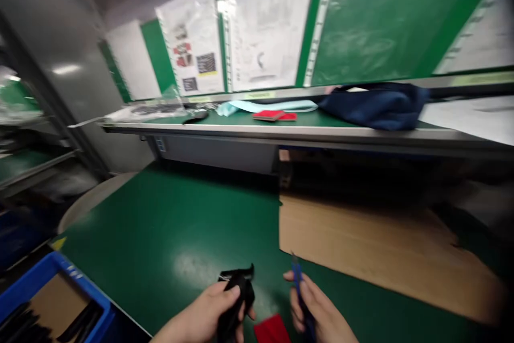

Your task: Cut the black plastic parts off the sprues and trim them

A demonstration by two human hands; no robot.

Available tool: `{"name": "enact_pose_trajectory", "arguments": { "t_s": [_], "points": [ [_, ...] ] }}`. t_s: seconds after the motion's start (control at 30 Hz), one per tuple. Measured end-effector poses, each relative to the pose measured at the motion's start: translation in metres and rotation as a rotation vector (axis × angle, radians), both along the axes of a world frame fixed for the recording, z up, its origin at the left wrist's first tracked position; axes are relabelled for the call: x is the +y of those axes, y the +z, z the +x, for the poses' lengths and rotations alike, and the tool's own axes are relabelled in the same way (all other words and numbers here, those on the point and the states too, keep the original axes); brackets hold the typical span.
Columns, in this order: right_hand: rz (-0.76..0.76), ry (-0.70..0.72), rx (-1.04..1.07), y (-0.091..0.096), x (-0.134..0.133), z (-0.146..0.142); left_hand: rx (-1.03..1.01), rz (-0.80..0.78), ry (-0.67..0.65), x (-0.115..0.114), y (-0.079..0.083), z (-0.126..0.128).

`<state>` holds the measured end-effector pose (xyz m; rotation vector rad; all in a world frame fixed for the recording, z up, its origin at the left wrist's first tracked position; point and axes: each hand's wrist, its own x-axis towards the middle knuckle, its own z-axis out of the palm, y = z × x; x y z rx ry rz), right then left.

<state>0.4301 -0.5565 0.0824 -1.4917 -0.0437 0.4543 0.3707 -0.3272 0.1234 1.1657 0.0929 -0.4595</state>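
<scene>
At the bottom centre, my left hand (pixel 219 303) is closed around a black piece (pixel 236 300) that looks like folded cloth or strap; an end of it sticks out above the fingers. To its right, my right hand (pixel 315 305) grips a slim blue tool (pixel 297 273) with a thin, dark pointed tip directed up and away from me. Blur hides whether it is snips or tweezers. Between the two hands, a red flat piece (pixel 272 329) shows at the lower edge of the view. The hands are apart, both low over the green table (pixel 193 214).
A brown cardboard sheet (pixel 361 246) covers the table's right side. A shelf (pixel 241 128) crosses behind, bearing red pads (pixel 268 115), a light blue strap (pixel 273 106) and dark blue cloth (pixel 377 106). At lower left stands a blue bin (pixel 102 305) with black pieces.
</scene>
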Motion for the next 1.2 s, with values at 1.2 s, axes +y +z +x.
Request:
{"name": "enact_pose_trajectory", "arguments": {
  "t_s": [1.2],
  "points": [
    [-1.008, 0.590, -1.157, 0.055, -0.001, -0.007, 0.052, 0.466, -0.462, -0.031, 0.063, -0.008]
  ]
}}
